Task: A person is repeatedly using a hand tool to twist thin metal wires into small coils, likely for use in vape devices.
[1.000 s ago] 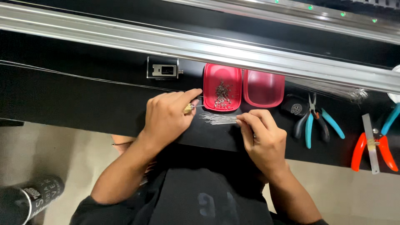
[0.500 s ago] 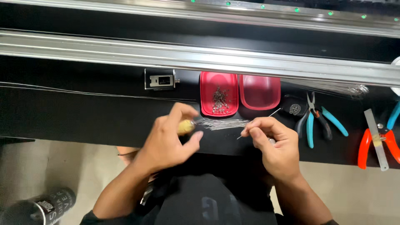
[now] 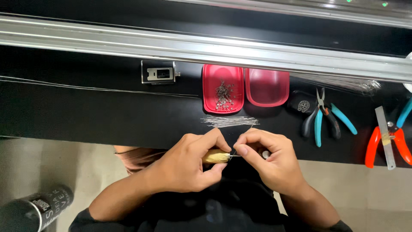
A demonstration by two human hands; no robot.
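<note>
Left hand (image 3: 189, 165) is closed around a small yellowish handle (image 3: 216, 156), just below the bundle of thin wires (image 3: 229, 121) lying on the black table (image 3: 86, 116). Right hand (image 3: 270, 161) pinches a fine pin (image 3: 235, 155) at the handle's tip, fingers narrowed tight. Above the wires sit two red trays: the left tray (image 3: 222, 88) carries small metal pins, the right tray (image 3: 267, 87) beside it. Right of the wires lie teal-handled pliers (image 3: 322, 117) and, farther, orange-handled cutters (image 3: 388, 139). Far left below the wires stands a dark cylindrical can (image 3: 32, 210) with pale lettering.
</note>
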